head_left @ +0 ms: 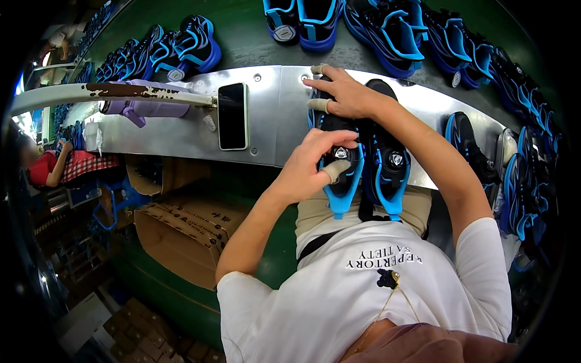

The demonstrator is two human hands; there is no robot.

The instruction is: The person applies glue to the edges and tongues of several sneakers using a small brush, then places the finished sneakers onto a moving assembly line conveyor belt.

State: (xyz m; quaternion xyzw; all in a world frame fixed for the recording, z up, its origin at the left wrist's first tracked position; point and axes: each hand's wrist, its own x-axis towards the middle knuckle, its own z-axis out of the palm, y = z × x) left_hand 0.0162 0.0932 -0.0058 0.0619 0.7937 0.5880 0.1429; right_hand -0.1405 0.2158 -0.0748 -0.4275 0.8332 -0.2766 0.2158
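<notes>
A black sneaker with blue trim [342,189] lies with its heel toward me and its toe on the metal table edge. My right hand [351,95] reaches across to its toe, fingers curled over the front and side. At the round dial [341,153] on the tongue, my left hand [311,164] has its thumb and forefinger bent around either side. Beige covers wrap some fingertips of both hands. A matching sneaker [387,158] lies alongside on the right, under my right forearm, with its toe partly hidden.
Rows of similar sneakers [387,33] line the green surface beyond. More sneakers [469,145] stand at my right. A phone [233,116] and a purple tumbler [151,106] lie left, near a chipped white bar [60,94]. Open cartons [181,233] sit below; another person [60,166] sits far left.
</notes>
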